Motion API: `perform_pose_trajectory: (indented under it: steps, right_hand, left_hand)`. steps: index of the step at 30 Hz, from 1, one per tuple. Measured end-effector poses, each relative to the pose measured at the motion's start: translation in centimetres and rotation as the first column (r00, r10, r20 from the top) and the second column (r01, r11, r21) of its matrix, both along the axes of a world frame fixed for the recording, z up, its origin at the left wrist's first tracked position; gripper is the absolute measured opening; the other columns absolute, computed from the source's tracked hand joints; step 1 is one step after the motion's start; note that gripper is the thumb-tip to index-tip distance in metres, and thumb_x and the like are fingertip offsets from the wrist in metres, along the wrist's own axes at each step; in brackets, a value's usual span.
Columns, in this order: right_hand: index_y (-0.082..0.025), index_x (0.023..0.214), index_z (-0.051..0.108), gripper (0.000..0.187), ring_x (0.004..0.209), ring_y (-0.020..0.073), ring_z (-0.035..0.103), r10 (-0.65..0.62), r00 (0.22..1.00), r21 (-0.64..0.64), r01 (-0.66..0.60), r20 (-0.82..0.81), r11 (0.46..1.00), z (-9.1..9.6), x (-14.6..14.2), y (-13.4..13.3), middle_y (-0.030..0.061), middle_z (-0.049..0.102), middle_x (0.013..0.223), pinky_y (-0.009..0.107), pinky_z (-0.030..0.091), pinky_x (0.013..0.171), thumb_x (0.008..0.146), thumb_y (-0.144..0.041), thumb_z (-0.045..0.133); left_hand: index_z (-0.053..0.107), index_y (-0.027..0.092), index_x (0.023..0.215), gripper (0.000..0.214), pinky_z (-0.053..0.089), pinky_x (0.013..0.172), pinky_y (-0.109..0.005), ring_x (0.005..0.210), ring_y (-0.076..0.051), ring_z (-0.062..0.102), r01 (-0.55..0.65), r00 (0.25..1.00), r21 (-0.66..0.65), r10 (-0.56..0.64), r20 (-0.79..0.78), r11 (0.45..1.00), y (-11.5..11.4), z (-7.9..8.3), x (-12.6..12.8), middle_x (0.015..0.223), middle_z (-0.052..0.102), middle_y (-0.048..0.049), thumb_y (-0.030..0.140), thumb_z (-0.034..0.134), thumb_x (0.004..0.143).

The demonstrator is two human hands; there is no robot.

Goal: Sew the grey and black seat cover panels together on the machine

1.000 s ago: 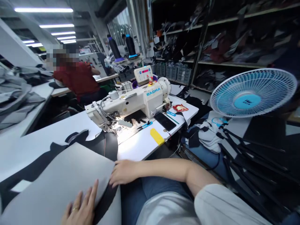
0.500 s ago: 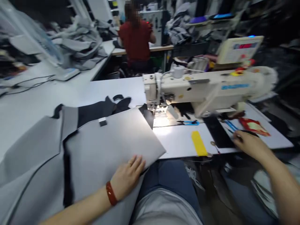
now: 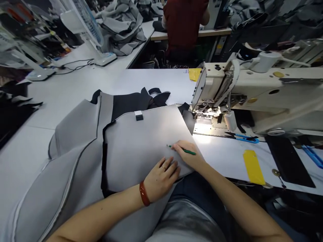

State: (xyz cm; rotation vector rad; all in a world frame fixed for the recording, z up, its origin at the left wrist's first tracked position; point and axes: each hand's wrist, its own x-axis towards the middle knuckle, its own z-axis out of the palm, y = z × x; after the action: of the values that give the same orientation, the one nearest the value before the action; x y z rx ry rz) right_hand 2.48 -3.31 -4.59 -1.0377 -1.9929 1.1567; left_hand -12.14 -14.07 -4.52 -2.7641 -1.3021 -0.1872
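Observation:
A large grey fabric piece [image 3: 136, 148] with black edging lies across the table's front edge and over my lap. A small black-and-white tab [image 3: 138, 115] sits near its far edge. My left hand [image 3: 161, 178] rests flat on this fabric with its fingers spread, a ring on one finger and a reddish-brown bracelet at the wrist. Just beyond it, my right hand [image 3: 188, 154] pinches a green pencil [image 3: 189, 152], whose tip is at the grey surface. Folded grey and black fabric parts [image 3: 128, 104] are joined along the left and far side.
A sewing machine [image 3: 252, 90] with its lamp lit stands at the right. Blue thread snips [image 3: 243, 137], a yellow strip [image 3: 253, 168] and a black strip [image 3: 290, 161] lie before it. Behind are a fan [image 3: 88, 30], fabric heaps [image 3: 121, 23] and a person in red [image 3: 184, 27].
My right hand has come from the table's right end onto the grey fabric, now with a green pencil in it. My left hand stays on the fabric. The view has turned right.

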Motion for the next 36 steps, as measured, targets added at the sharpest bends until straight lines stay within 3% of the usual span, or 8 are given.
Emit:
perform_pose_trajectory:
  steps: [10, 14, 20, 22, 24, 26, 32, 36]
  right_hand:
    - [-0.022, 0.066, 0.063, 0.038, 0.068, 0.0167, 0.062, -0.175, 0.984, 0.025, 0.174, 0.026, 0.984, -0.2, -0.2, -0.1, 0.003, 0.067, 0.069, 0.03, 0.049, 0.067, 0.088, -0.04, 0.039]
    - [-0.021, 0.059, 0.063, 0.043, 0.06, 0.0176, 0.063, -0.007, 0.997, -0.28, -0.017, -0.083, 0.96, -0.1, -0.6, -0.3, 0.003, 0.066, 0.061, 0.03, 0.05, 0.059, 0.083, -0.051, 0.045]
    - [-0.019, 0.091, 0.067, 0.038, 0.083, 0.0223, 0.066, -0.367, 0.868, -0.211, 0.311, -0.334, 0.927, 0.5, 9.4, -2.8, 0.0062, 0.07, 0.085, 0.038, 0.05, 0.079, 0.085, -0.049, 0.044]
    - [-0.019, 0.092, 0.065, 0.033, 0.078, 0.021, 0.064, -0.661, 0.685, 0.007, 0.696, -0.307, 0.718, -0.2, 15.7, -3.7, 0.006, 0.068, 0.083, 0.037, 0.05, 0.076, 0.084, -0.046, 0.048]
    - [-0.018, 0.087, 0.062, 0.028, 0.068, 0.0185, 0.061, -0.888, 0.387, 0.244, 0.912, -0.247, 0.33, -1.2, 22.3, -4.5, 0.005, 0.064, 0.076, 0.035, 0.05, 0.069, 0.08, -0.044, 0.053]
    - [-0.017, 0.081, 0.062, 0.028, 0.069, 0.0192, 0.06, -0.952, 0.276, 0.424, 0.884, -0.13, 0.198, -2.1, 27.9, -5.0, 0.0064, 0.063, 0.075, 0.035, 0.05, 0.069, 0.079, -0.043, 0.053]
    - [-0.019, 0.078, 0.07, 0.03, 0.076, 0.0232, 0.058, -0.91, 0.41, 0.488, 0.784, 0.056, 0.383, -3.9, 35.2, -2.8, 0.0084, 0.069, 0.077, 0.041, 0.048, 0.078, 0.075, -0.043, 0.052]
    - [-0.017, 0.091, 0.071, 0.032, 0.086, 0.0285, 0.057, -0.908, 0.41, 0.616, 0.693, 0.09, 0.375, -3.4, 34.4, -1.7, 0.0113, 0.071, 0.088, 0.047, 0.044, 0.081, 0.079, -0.039, 0.051]
  left_hand:
    - [0.055, 0.014, 0.114, 0.03, 0.041, 0.095, -0.044, 0.117, -0.028, 0.048, -0.02, 1.0, 0.015, 0.02, 0.017, 1.0, -0.1, 0.2, 0.2, 0.121, 0.056, -0.0103, 0.018, 0.043, 0.087]
    - [0.057, 0.015, 0.112, 0.029, 0.041, 0.095, -0.042, 0.114, -0.027, 0.05, -0.039, 0.999, 0.025, 0.038, 0.021, 0.999, 0.1, 0.2, 0.3, 0.115, 0.059, -0.0087, 0.019, 0.042, 0.087]
    - [0.061, 0.017, 0.109, 0.036, 0.04, 0.094, -0.043, 0.109, -0.025, 0.053, -0.064, 0.997, 0.025, 0.065, -0.034, 0.998, 0.9, 2.5, 0.1, 0.112, 0.063, -0.0059, 0.011, 0.043, 0.078]
    - [0.064, 0.016, 0.105, 0.039, 0.04, 0.091, -0.048, 0.103, -0.027, 0.055, -0.087, 0.99, 0.099, 0.097, -0.106, 0.991, 1.9, 4.2, -0.7, 0.106, 0.065, -0.0075, 0.006, 0.038, 0.077]
    - [0.066, 0.015, 0.101, 0.04, 0.045, 0.077, -0.045, 0.088, -0.027, 0.059, -0.078, 0.974, 0.197, 0.117, -0.194, 0.977, 3.5, 5.6, -1.9, 0.092, 0.066, -0.0091, 0.007, 0.033, 0.08]
    - [0.067, 0.016, 0.1, 0.043, 0.045, 0.062, -0.039, 0.072, -0.025, 0.058, -0.065, 0.953, 0.247, 0.134, -0.271, 0.967, 5.4, 6.5, -3.1, 0.077, 0.063, -0.0074, 0.011, 0.026, 0.085]
    - [0.067, 0.021, 0.1, 0.057, 0.041, 0.052, -0.032, 0.059, -0.019, 0.056, -0.14, 0.978, 0.109, 0.155, -0.14, 0.984, 9.1, 7.9, -5.9, 0.067, 0.057, -0.0093, 0.025, 0.011, 0.09]
    - [0.065, 0.022, 0.103, 0.052, 0.037, 0.041, -0.029, 0.046, -0.017, 0.052, -0.241, 0.959, 0.092, 0.252, -0.132, 0.966, 9.0, 10.4, -8.3, 0.062, 0.055, -0.0088, 0.037, 0.016, 0.09]
